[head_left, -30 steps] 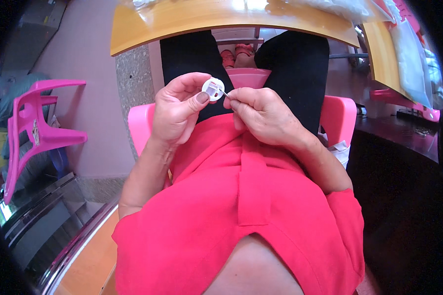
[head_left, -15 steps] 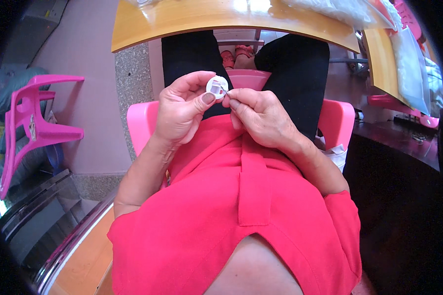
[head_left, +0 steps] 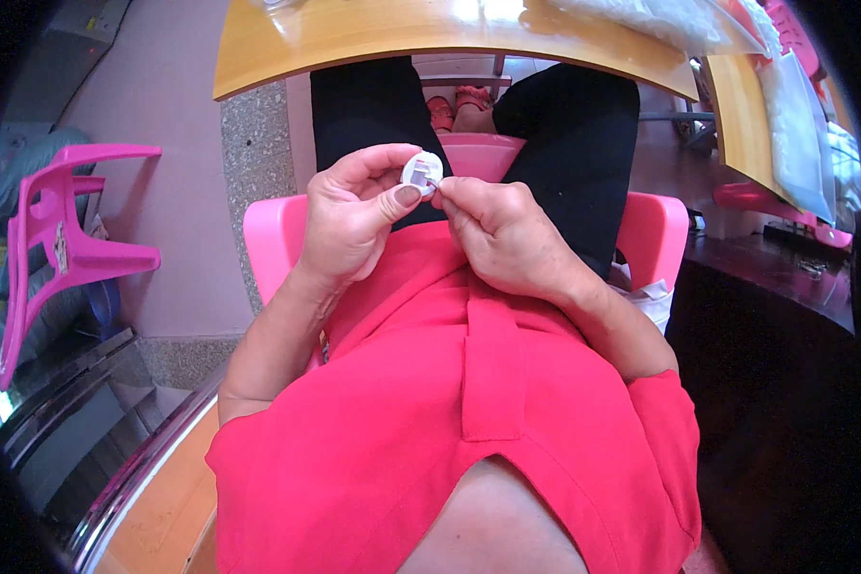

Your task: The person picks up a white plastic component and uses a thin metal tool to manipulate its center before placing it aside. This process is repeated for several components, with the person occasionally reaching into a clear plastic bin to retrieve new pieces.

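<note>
Between the thumb and fingers of my left hand (head_left: 359,209) is a small round white plastic part (head_left: 419,166) with a cut-out in its face. It is held up above my lap, its open face toward me. My right hand (head_left: 502,225) is closed in a pinch at the right edge of that part. Something small and thin sits at the right fingertips, touching or very near the cut-out; it is too small to name. The remaining right fingers are curled under and partly hidden.
A wooden table (head_left: 450,40) stands just beyond my knees, with clear plastic bags (head_left: 641,21) on it. Below my hands, between my legs, is a pink basin-like thing (head_left: 483,153). A pink plastic stool (head_left: 77,249) lies at the left. A dark surface (head_left: 775,277) is at the right.
My right fingertips have shifted slightly at the edge of the white part, and the part has tilted a little. The left hand keeps its hold.
</note>
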A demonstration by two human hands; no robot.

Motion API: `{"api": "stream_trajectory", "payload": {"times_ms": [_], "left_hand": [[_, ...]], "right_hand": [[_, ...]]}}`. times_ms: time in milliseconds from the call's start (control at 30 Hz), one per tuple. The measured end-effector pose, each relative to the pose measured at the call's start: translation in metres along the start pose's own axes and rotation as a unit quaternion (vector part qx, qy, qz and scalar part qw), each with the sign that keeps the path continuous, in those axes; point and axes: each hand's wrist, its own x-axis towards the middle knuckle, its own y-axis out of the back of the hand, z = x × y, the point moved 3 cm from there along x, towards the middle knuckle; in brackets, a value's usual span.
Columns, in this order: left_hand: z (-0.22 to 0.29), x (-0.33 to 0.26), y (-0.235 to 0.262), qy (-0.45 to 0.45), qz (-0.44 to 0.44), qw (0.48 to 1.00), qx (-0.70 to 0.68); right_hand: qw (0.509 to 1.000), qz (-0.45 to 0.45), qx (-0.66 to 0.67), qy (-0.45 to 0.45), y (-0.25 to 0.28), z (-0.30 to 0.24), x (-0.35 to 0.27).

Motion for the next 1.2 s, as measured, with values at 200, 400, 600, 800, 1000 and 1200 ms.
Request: {"api": "stream_trajectory", "payload": {"times_ms": [200, 400, 600, 800, 1000, 1200], "left_hand": [[-0.001, -0.001, 0.001, -0.006, 0.012, 0.999, 0.038], [-0.002, -0.002, -0.001, -0.019, 0.024, 0.993, 0.114], [-0.007, -0.001, -0.001, -0.01, 0.029, 0.985, 0.17], [-0.014, 0.0, -0.002, 0.015, 0.039, 0.983, 0.18], [-0.022, 0.003, -0.001, 0.068, 0.05, 0.979, 0.184], [-0.017, 0.006, 0.007, 0.056, 0.008, 0.995, 0.086]], "right_hand": [[0.997, -0.028, -0.064, -0.017, 0.002, -0.002, 0.0], [0.98, -0.081, -0.177, -0.051, 0.001, -0.006, 0.0], [0.943, -0.133, -0.298, -0.063, -0.002, -0.008, 0.0], [0.891, -0.128, -0.435, 0.009, -0.005, -0.021, -0.002], [0.844, -0.215, -0.491, 0.014, -0.006, -0.026, 0.002], [0.899, -0.176, -0.4, 0.009, 0.013, -0.017, 0.006]]}}
